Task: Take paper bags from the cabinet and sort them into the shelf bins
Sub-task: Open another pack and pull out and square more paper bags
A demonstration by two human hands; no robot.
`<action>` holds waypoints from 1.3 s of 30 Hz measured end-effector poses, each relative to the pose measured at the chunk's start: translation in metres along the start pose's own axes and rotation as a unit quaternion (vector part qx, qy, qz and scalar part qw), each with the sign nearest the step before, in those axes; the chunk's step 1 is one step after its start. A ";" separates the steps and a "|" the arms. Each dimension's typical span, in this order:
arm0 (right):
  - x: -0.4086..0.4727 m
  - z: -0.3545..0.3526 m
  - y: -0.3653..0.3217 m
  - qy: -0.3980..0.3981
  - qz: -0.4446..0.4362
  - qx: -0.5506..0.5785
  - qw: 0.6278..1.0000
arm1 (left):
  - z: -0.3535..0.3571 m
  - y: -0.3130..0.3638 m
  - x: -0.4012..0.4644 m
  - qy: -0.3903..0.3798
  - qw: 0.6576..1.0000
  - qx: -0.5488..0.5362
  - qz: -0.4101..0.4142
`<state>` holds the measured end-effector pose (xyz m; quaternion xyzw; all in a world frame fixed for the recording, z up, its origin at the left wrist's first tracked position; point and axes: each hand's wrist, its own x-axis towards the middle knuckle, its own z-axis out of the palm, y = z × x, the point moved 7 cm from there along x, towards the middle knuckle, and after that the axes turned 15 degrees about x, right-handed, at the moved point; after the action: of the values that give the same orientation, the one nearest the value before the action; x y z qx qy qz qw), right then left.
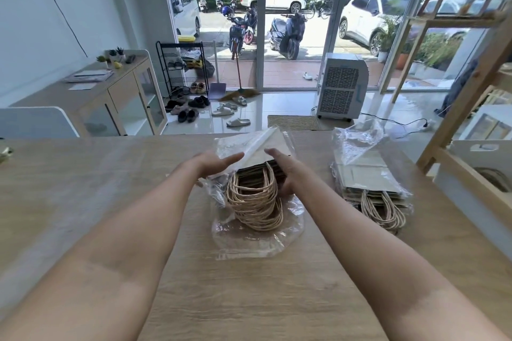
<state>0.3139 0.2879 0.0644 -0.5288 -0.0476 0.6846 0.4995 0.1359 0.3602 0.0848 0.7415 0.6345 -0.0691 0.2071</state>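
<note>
Two wrapped stacks of paper bags lie on the table [110, 202], one under my hands [253, 196], the other [371, 183] near the shelf [471, 108]; I judge sorting barely begun (bin contents unclear). My left hand [214, 165] rests flat, fingers straight, on the plastic wrap [249, 144]; my right hand [285, 171] cups the stack's side, fingers curled round it.
</note>
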 end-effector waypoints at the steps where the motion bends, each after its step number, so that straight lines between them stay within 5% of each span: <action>1: 0.001 0.001 0.001 0.020 -0.007 -0.010 1.000 | -0.001 0.000 0.000 0.001 1.000 -0.001 0.001; 8: 0.002 -0.005 -0.006 0.125 -0.115 0.048 0.984 | -0.001 -0.007 0.003 0.007 0.999 -0.030 -0.015; 12: -0.004 0.002 0.005 0.028 -0.016 0.020 0.999 | 0.002 -0.005 0.001 -0.008 0.999 -0.029 -0.014; 15: -0.007 0.000 0.009 0.026 0.022 -0.032 0.999 | 0.001 -0.002 -0.001 -0.004 1.000 -0.018 -0.016; 31: -0.033 -0.018 -0.001 0.060 -0.163 -0.006 0.985 | -0.007 0.003 -0.010 0.027 0.999 -0.027 -0.009; 39: -0.096 -0.078 -0.027 0.065 -0.261 -0.101 0.958 | -0.010 0.022 -0.018 0.092 0.988 0.116 -0.039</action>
<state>0.3854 0.1946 0.1111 -0.5893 -0.2204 0.4857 0.6068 0.1523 0.3452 0.1051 0.7386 0.6668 -0.0813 0.0573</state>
